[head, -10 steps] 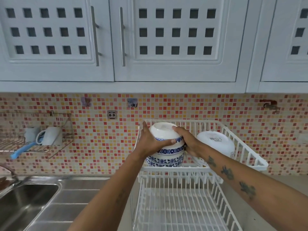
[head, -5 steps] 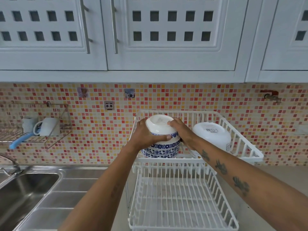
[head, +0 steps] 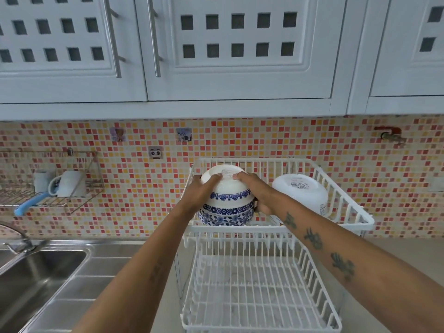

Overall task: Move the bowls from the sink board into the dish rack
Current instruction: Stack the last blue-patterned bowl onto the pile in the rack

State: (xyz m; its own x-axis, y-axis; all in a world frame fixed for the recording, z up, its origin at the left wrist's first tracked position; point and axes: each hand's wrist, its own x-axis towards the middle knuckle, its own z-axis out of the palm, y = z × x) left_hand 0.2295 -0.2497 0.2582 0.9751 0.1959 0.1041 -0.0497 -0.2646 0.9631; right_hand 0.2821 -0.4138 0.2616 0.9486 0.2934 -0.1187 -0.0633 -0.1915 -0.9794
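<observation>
Head view, upturned stack of blue-patterned white bowls [head: 227, 205], left hand [head: 201, 192] and right hand [head: 254, 191] fingers clamped on it, in dish rack [head: 346, 205]

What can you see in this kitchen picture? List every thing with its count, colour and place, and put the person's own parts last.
Patterned bowls: a stack, exact count unclear, white with blue flowers, upside down in the rack's upper tier, left side.
Plain bowl: one, white, upside down, upper tier, right side.
Dish rack: one, white wire, two tiers, on the counter right of the sink board; lower tier holds nothing.
Sink: one, steel, lower left.
Tap: one, steel, behind the sink.
Wall shelf: one, wire, on the tiled wall, left.
Mugs: two, white, on the shelf.
Cabinets: white, overhead.
Left hand: on the stack's left.
Right hand: on the stack's right.
</observation>
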